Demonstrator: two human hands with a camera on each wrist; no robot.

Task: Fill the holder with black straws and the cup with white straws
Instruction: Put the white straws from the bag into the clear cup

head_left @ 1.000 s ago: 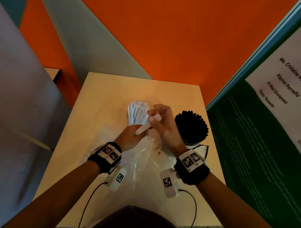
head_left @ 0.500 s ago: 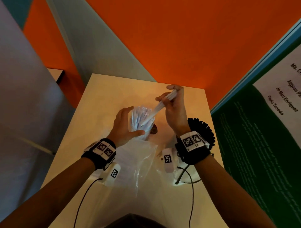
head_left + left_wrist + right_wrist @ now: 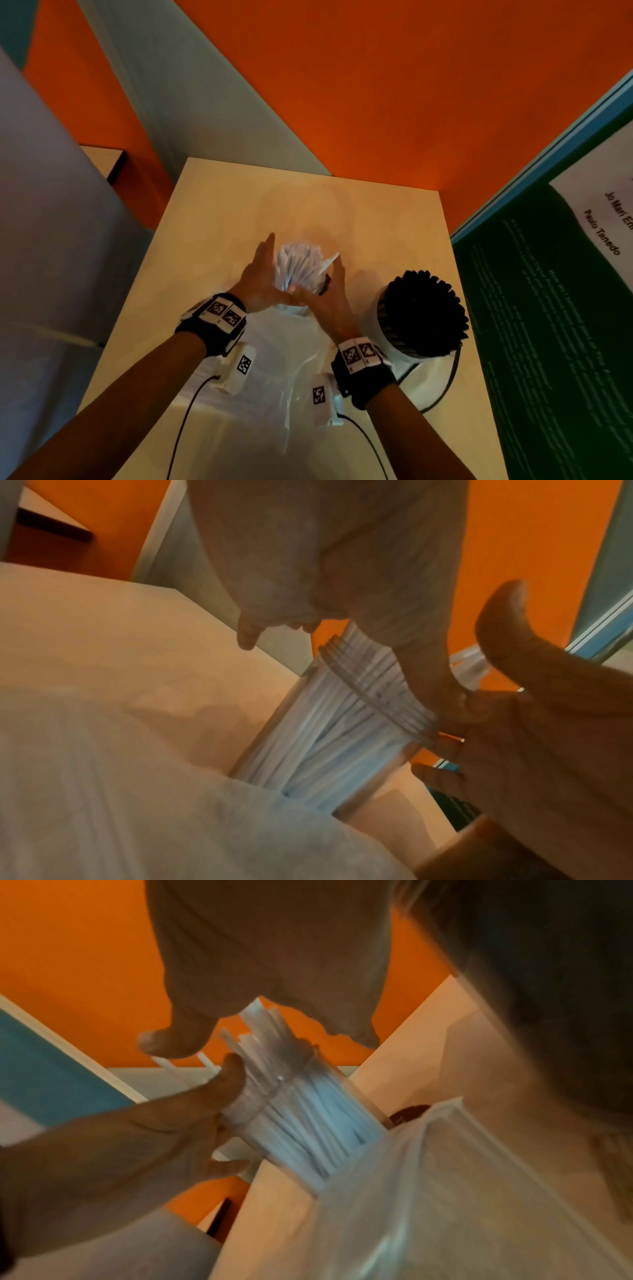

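Observation:
A clear cup (image 3: 301, 274) packed with white straws (image 3: 296, 263) stands mid-table. My left hand (image 3: 262, 270) lies flat against its left side, fingers straight and pointing away from me. On the other side my right hand (image 3: 334, 291) does the same, and the two thumbs meet in front of the cup. One white straw (image 3: 330, 262) leans out by my right fingertips. The wrist views show the cup (image 3: 342, 723) (image 3: 308, 1110) between both palms. A white holder (image 3: 394, 339) full of black straws (image 3: 424, 308) stands to the right.
A crumpled clear plastic bag (image 3: 284, 363) lies on the beige table (image 3: 212, 212) between my forearms, reaching the cup's base. Cables trail from both wrist cameras. A green poster board (image 3: 548, 342) stands close along the table's right edge, with an orange wall behind.
My right hand lowered the white straw into the cup and let go. Both hands now lie flat against the straw bundle; the left no longer curls round the cup.

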